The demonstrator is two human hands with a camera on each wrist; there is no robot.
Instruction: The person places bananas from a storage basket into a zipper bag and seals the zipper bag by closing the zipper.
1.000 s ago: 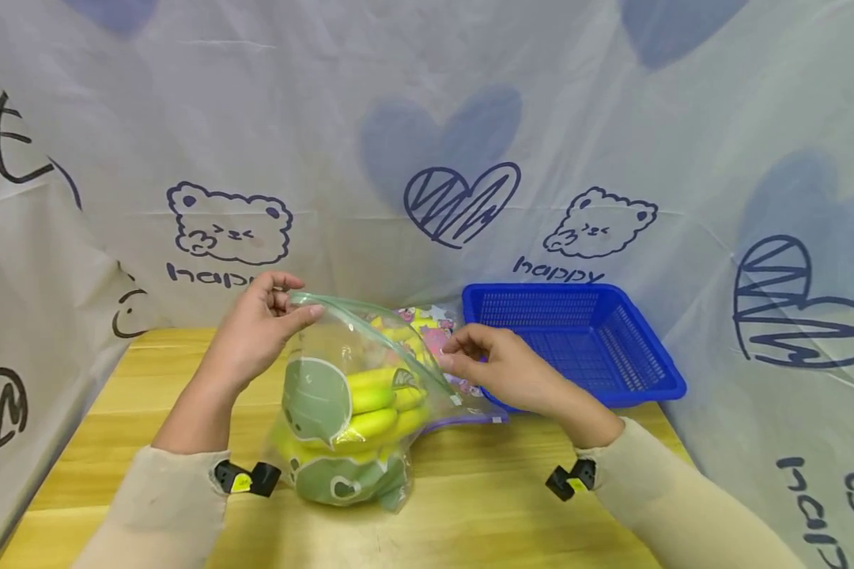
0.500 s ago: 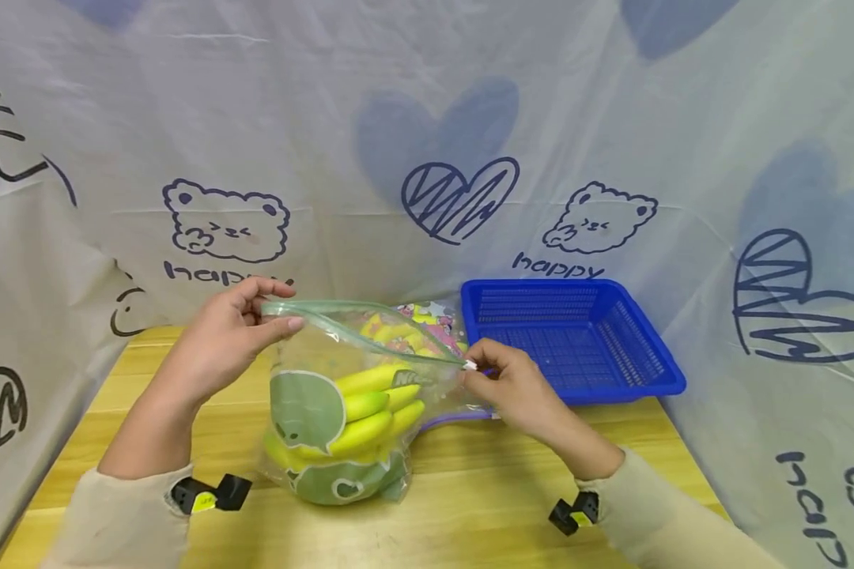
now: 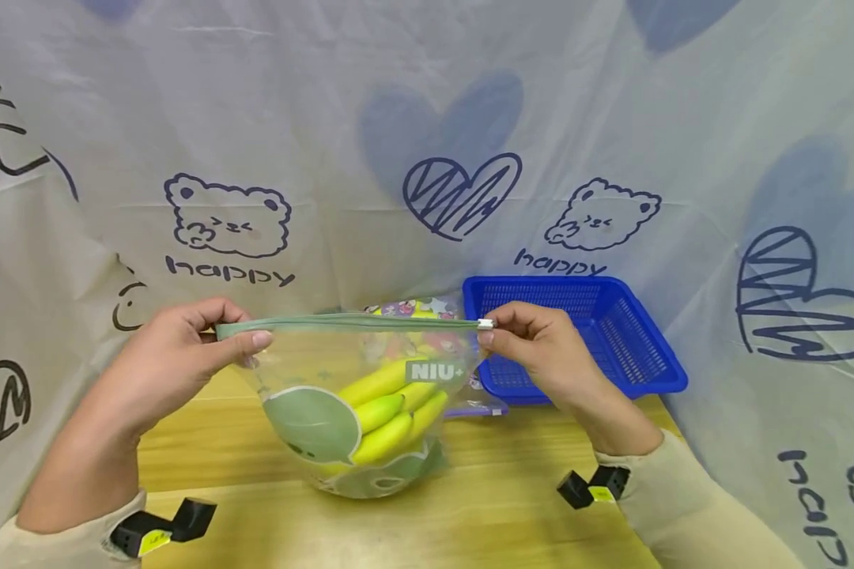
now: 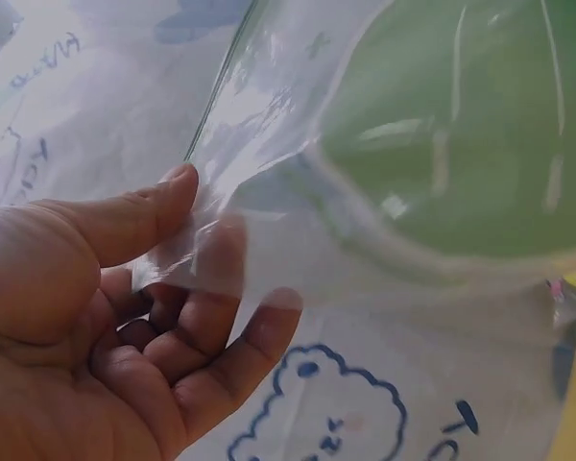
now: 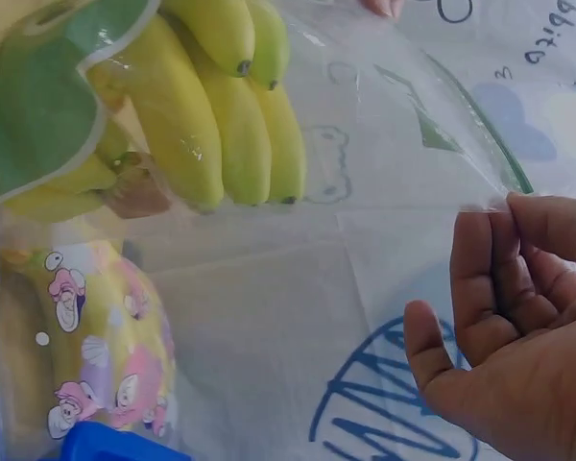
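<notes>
A clear slider zip bag (image 3: 309, 423) with green prints hangs spread between my hands, its green zip edge pulled nearly straight. Several yellow bananas (image 3: 387, 435) are inside, seen close up in the right wrist view. My left hand (image 3: 174, 359) pinches the bag's upper left corner between thumb and fingers; the left wrist view shows clear film between them. At the opposite upper corner, my right hand (image 3: 551, 348) pinches the edge by the white slider (image 3: 485, 324). Whether the bag's bottom touches the table cannot be told.
Behind it lies a second bag (image 5: 139, 346) with pink and purple cartoon prints, yellow fruit inside and a purple zip edge. A blue plastic basket (image 3: 672, 379) stands at the back right of the wooden table (image 3: 541, 506). A printed white curtain (image 3: 341, 158) surrounds the table.
My left hand has moved left and my right hand has risen and taken the corner by the slider. The bag's sagging, gaping mouth is now drawn straight and higher.
</notes>
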